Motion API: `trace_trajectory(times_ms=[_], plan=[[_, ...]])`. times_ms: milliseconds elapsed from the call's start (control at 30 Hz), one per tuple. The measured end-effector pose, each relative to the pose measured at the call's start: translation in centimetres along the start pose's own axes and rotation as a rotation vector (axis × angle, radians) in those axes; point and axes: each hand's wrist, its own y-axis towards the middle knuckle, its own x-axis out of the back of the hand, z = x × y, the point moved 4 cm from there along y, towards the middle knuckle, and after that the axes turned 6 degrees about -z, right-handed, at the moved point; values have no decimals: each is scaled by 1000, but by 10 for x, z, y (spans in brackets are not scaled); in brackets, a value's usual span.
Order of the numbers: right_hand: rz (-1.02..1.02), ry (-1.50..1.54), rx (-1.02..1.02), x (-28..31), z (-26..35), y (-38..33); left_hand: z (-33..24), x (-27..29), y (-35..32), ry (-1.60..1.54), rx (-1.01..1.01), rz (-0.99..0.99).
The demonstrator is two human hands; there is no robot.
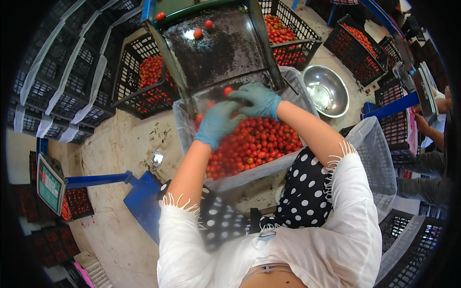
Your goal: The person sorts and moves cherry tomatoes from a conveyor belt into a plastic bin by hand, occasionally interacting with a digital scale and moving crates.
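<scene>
Both my hands wear blue-green gloves and hover over a crate (261, 176) lined with translucent plastic and heaped with red cherry tomatoes (261, 144). My left hand (217, 121) is above the heap's left side, fingers stretched toward the other hand and slightly blurred. Close to its fingertips is my right hand (258, 100), fingers apart and bent a little, at the chute's lower lip. One cherry tomato (227, 91) shows by the right fingertips. Above slopes a dark, wet chute (216, 53), where a few tomatoes lie near the top. What lies under my palms is hidden.
A black crate of tomatoes (144, 91) stands left of the chute, another (293, 43) right of it. A steel bowl (326, 91) sits at the right. Stacked crates (62, 62) line the left. A blue scale (144, 201) stands nearby; another person's arm shows far right.
</scene>
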Motion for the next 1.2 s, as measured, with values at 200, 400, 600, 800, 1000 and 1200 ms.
trace_trajectory(times_ms=[200,400,600,800,1000,1200], plan=[[-449,-343,213,-1,7,-2,-3,9,6,111,-72,-188],[-399,-760,190,-27,-19,0,0,9,8,212,-89,-203],[-359,-637,183,-13,-9,2,-5,19,8,349,-70,-220],[-504,-632,161,24,-2,-2,-13,37,11,449,-64,-483],[-931,-580,200,81,22,-4,-29,56,13,380,-111,-592],[-556,-280,297,49,7,-7,-29,68,11,295,-196,-624]])
